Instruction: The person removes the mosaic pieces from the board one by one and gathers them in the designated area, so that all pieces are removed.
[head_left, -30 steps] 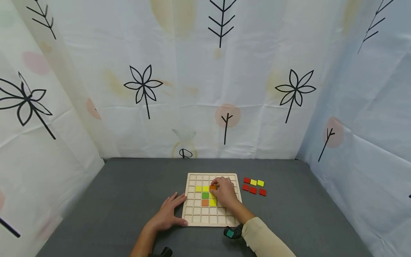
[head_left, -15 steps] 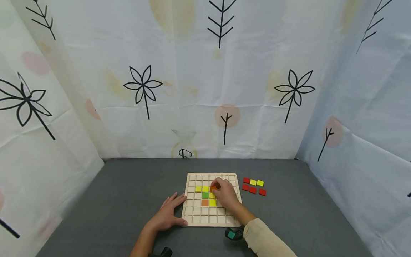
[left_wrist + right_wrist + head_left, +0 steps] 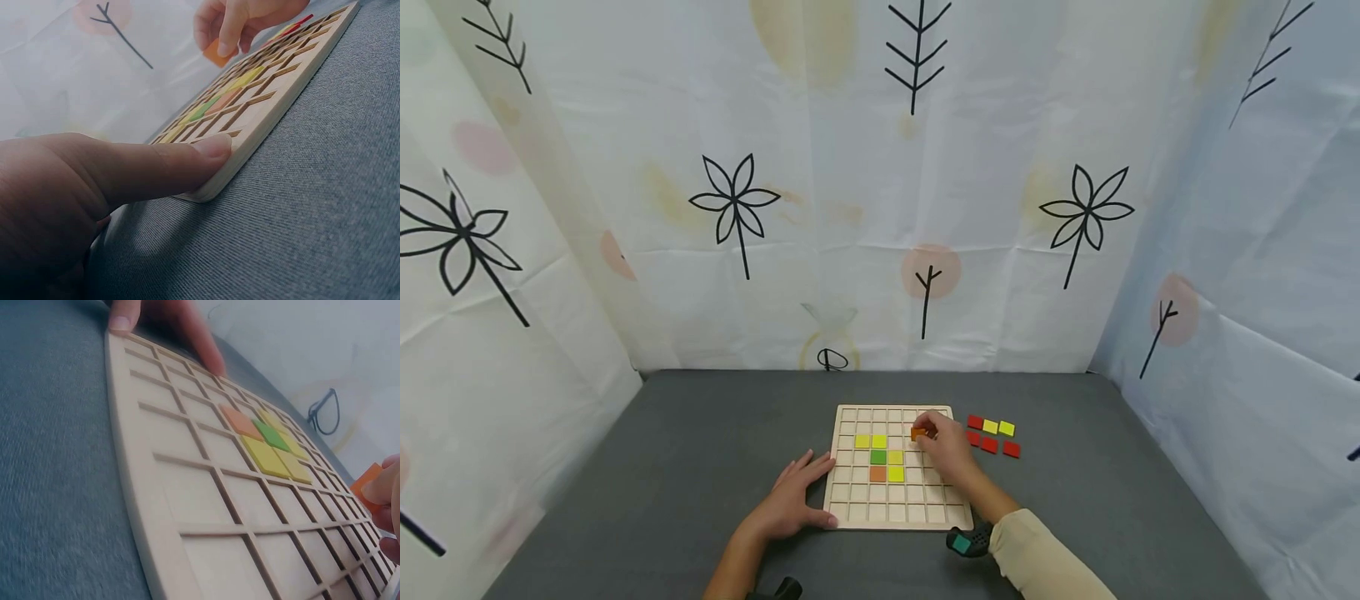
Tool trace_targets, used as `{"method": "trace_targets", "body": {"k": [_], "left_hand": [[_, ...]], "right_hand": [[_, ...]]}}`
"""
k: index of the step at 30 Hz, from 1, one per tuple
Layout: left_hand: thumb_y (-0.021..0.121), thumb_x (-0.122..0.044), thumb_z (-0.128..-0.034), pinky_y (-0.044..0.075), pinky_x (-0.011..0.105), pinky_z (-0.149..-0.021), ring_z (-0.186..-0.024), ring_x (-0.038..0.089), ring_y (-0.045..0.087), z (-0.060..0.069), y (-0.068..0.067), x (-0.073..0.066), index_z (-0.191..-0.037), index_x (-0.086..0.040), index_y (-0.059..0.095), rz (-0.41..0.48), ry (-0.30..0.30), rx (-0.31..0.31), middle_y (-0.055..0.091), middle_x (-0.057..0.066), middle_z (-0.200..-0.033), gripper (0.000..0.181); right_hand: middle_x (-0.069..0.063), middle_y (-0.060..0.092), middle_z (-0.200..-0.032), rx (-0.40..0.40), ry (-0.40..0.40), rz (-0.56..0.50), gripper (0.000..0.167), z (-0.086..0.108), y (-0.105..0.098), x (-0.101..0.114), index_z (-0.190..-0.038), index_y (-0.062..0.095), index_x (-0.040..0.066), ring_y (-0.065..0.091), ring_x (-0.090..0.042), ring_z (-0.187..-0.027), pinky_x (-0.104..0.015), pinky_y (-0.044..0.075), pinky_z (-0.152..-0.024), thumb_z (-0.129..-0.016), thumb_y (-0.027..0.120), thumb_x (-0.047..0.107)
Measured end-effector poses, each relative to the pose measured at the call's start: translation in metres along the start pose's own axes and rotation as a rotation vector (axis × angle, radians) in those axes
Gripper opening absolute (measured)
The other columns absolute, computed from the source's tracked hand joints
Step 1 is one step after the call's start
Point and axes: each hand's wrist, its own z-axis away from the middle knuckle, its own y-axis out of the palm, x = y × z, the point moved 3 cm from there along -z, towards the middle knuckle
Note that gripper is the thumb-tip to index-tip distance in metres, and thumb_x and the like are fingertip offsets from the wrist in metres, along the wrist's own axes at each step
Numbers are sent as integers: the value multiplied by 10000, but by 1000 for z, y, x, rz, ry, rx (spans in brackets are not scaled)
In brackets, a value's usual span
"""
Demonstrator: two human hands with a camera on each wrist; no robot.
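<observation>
A wooden grid board (image 3: 887,510) lies flat on the table. Set in its cells are a green tile (image 3: 878,457), an orange tile (image 3: 877,474) and several yellow tiles (image 3: 896,474). My right hand (image 3: 953,454) pinches another orange tile (image 3: 215,55) between thumb and fingers, holding it tilted above the board's upper right part. At the board's left side rests my left hand (image 3: 790,502), fingers extended along the edge. The thumb (image 3: 178,164) of that hand lies on the near left corner.
Beyond the board's right edge lie several red tiles (image 3: 989,447) and two yellow tiles (image 3: 1007,428) on the grey table (image 3: 730,433). A patterned white curtain (image 3: 850,183) encloses the back and sides. A black wrist device (image 3: 968,542) is on my right arm.
My right hand has moved right with the orange tile, away from the cell beside the two upper yellow tiles, which now shows bare. The left hand stays in place.
</observation>
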Motion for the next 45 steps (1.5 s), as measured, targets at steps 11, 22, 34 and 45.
{"method": "trace_targets", "body": {"k": [11, 22, 34, 45], "left_hand": [[878, -351, -668, 57, 615, -1120, -1438, 416, 151, 0, 0, 2, -1445, -54, 467, 2, -13, 6, 390, 117, -1515, 928], [872, -356, -675, 58, 622, -1117, -1434, 425, 155, 0, 0, 1, -1444, -39, 462, 1, 4, 9, 389, 135, -1513, 927], [875, -356, -670, 55, 619, -1118, -1435, 422, 154, 0, -1, 2, -1444, -53, 468, -4, -4, 7, 391, 128, -1513, 925], [864, -391, -677, 59, 610, -1122, -1435, 421, 157, 0, -1, 2, -1447, -53, 464, -8, 0, 9, 391, 132, -1512, 932]], "right_hand": [[27, 625, -835, -51, 61, 13, 163, 4, -24, -13, -929, 658, 108, 561, -155, -754, -310, 501, -664, -847, 703, -26], [-6, 644, -812, -170, 106, 45, 150, 11, -53, -34, -915, 679, 80, 580, -162, -710, -283, 497, -619, -820, 736, -20], [-75, 668, -853, -270, 139, 107, 140, 22, -81, -59, -926, 676, 35, 570, -202, -733, -283, 487, -610, -819, 732, -36], [-142, 675, -872, -328, 229, 124, 126, 28, -99, -75, -943, 667, -12, 594, -250, -748, -283, 487, -616, -828, 714, -35]]}}
